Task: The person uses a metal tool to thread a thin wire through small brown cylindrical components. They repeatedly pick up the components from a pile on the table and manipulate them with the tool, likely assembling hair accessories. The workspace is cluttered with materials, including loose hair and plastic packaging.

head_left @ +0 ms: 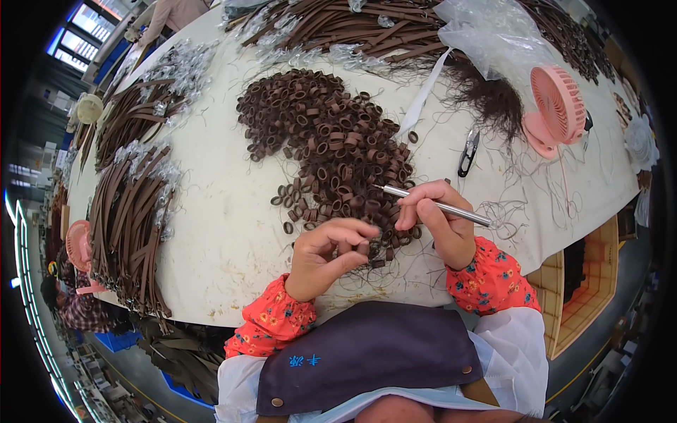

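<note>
My right hand (pixel 444 222) is closed around a slim silver pen-shaped tool (pixel 458 211), whose fine dark tip points left over the pile. My left hand (pixel 328 255) faces it, thumb and fingers bent together on what looks like a small brown strap loop (pixel 363 248), partly covered by the fingertips. Beneath and beyond both hands spreads a big heap of small brown strap loops (pixel 342 141), oval rings lying at all angles. Loose dark threads are scattered around the heap.
Thread snips (pixel 468 151) lie right of the heap, near a pink fan (pixel 557 106). Brown straps (pixel 130 233) with clear wrapping are bundled at the left; more straps (pixel 338 32) lie across the back beside a plastic bag (pixel 493 32). A white strip (pixel 425 95) rests beyond the heap.
</note>
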Tool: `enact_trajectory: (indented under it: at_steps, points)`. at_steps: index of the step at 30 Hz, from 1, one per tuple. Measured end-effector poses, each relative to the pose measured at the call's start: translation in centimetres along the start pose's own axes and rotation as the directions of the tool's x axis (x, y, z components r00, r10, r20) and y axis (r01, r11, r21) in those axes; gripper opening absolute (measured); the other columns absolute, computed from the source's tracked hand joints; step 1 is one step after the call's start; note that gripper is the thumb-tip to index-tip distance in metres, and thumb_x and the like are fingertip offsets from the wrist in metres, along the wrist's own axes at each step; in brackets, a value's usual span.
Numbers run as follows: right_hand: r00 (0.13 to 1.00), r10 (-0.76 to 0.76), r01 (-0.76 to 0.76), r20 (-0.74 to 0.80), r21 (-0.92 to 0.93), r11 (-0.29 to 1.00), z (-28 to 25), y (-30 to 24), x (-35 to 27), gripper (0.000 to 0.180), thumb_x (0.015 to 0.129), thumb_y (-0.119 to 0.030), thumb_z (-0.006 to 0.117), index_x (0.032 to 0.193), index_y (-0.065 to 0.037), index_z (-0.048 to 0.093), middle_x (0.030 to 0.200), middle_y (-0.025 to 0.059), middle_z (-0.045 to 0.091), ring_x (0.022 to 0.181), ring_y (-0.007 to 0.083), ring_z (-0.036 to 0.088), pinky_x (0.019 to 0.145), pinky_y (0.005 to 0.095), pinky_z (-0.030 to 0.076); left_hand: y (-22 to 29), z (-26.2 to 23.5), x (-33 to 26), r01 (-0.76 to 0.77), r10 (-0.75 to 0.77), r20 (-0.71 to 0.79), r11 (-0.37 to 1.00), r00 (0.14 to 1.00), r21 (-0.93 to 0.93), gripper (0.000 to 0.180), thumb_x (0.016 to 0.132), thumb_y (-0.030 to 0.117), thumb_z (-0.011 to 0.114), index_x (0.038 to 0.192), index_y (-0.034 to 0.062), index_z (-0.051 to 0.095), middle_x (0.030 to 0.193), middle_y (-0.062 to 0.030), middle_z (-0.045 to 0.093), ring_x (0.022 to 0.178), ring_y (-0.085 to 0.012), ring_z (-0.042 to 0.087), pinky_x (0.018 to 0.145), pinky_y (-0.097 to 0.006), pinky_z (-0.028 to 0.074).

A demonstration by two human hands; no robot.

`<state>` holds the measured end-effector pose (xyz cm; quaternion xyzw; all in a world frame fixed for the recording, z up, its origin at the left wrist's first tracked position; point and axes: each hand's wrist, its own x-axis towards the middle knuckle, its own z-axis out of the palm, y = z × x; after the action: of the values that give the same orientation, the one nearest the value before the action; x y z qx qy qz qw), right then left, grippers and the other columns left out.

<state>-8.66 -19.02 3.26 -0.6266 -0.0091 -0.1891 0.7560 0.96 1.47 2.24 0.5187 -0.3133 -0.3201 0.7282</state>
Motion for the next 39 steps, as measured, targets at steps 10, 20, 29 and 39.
enact_trajectory:
  at_steps: [10, 20, 29, 39]
  points:
    - [0.958, -0.126, 0.222, 0.257, -0.394, 0.892, 0.4, 0.3, 0.7, 0.029, 0.082, -0.004, 0.071, 0.109, -0.007, 0.061, 0.094, 0.0077, 0.066, 0.083, 0.0190, 0.065, 0.075, 0.0309, 0.051, -0.9, 0.7, -0.2, 0.159, -0.149, -0.067, 0.972, 0.987, 0.171, 0.022, 0.084, -0.008, 0.067, 0.101, -0.0028, 0.055, 0.089, -0.0153, 0.067, 0.071, -0.0147, 0.066, 0.062, -0.025, 0.055]
    - [0.981, 0.060, 0.015, 0.183, -0.380, 0.925, 0.9, 0.5, 0.3, 0.033, 0.080, -0.005, 0.073, 0.109, -0.006, 0.059, 0.092, 0.0081, 0.066, 0.084, 0.0194, 0.068, 0.074, 0.0281, 0.054, -2.5, 0.7, -0.3, -0.081, 0.174, -0.144, 0.865, 0.974, 0.495, 0.029, 0.078, 0.006, 0.079, 0.100, 0.0004, 0.059, 0.088, -0.0093, 0.069, 0.077, -0.0123, 0.068, 0.069, -0.024, 0.055]
    - [0.871, -0.362, 0.492, 0.333, -0.579, 0.650, 0.6, 0.5, 1.2, 0.033, 0.073, -0.001, 0.072, 0.102, -0.011, 0.060, 0.088, 0.0063, 0.065, 0.083, 0.0253, 0.064, 0.086, 0.0406, 0.048, -1.3, 1.2, 0.3, 0.140, -0.138, -0.119, 0.990, 0.983, 0.006, 0.020, 0.088, 0.002, 0.066, 0.105, -0.0019, 0.057, 0.094, -0.0104, 0.067, 0.080, -0.0150, 0.066, 0.071, -0.026, 0.054]
    - [0.884, -0.346, 0.464, 0.313, -0.516, 0.720, 0.8, 1.2, 1.0, 0.035, 0.072, 0.000, 0.072, 0.103, -0.011, 0.060, 0.089, 0.0066, 0.066, 0.084, 0.0255, 0.065, 0.089, 0.0416, 0.049, -1.1, 0.2, 0.3, 0.265, -0.266, -0.058, 0.964, 0.962, -0.025, 0.014, 0.093, 0.011, 0.062, 0.103, 0.0009, 0.060, 0.087, -0.0014, 0.063, 0.071, -0.0040, 0.055, 0.058, -0.018, 0.042]
